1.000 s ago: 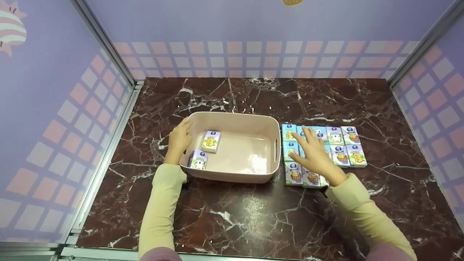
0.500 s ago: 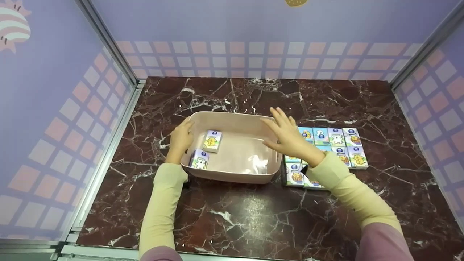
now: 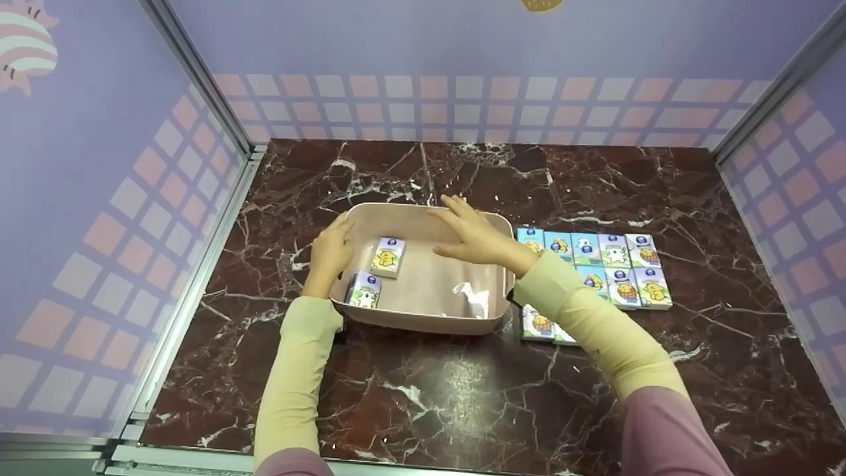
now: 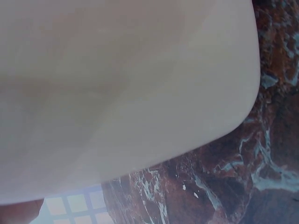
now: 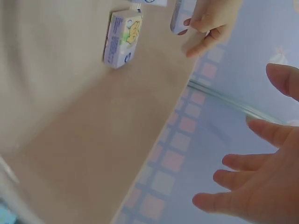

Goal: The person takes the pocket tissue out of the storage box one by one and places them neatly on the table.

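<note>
A beige plastic bin (image 3: 416, 322) stands on the table in the head view. My left hand (image 3: 330, 252) grips its left end; in the right wrist view, fingertips of that left hand (image 5: 216, 21) show through the handle slot. The bin's smooth wall (image 4: 140, 93) fills most of the left wrist view. Over the bin's right half hovers my right hand (image 3: 477, 239), fingers spread and nothing in them. Inside, at the left, lie two small cartoon-printed packs: one with a yellow animal (image 3: 387, 258), another with a white animal (image 3: 364, 292) against the left wall.
Right of the bin, several similar packs (image 3: 615, 252) lie in tight rows, partly covered by the right sleeve (image 3: 581, 311). The dark red marble tabletop (image 3: 423, 396) is bounded by purple panels (image 3: 462, 39) at the back and sides.
My right hand has moved left, from above the rows of packs to above the bin. My left hand, the bin and the two packs inside keep their places.
</note>
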{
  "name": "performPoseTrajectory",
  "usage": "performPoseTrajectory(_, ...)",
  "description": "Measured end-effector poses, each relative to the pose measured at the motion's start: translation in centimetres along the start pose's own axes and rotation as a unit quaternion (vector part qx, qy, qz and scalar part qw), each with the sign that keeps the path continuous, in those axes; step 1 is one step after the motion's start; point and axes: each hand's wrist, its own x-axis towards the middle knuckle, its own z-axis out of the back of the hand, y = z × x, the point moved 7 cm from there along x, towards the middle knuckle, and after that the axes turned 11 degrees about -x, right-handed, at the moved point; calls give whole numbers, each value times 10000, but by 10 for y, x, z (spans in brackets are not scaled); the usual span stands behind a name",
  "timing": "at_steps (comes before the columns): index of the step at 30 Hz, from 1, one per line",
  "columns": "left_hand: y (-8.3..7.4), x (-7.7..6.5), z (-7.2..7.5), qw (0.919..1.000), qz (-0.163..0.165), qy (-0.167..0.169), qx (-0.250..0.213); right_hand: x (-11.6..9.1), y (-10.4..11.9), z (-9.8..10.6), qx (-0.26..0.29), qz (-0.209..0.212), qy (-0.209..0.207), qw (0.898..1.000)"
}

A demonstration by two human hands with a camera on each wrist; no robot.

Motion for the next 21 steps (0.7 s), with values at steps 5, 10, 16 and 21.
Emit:
performPoseTrajectory(5,-1,-1,1,10000,37,2,-37,24,-2,-14,1029,-76,355,9940)
performPoseTrajectory(10,-1,-1,1,10000,37,-11,-83,44,-6,-33,2360,-351,733,9684)
performPoseTrajectory(16,-1,-1,0,10000,-55,-36,-5,58,-17,-64,4508,-1410,1328,8714)
performPoseTrajectory(21,-2,-1,2,9999,-93,-102,2,65,-22,-89,5863,-2344,1371,7632)
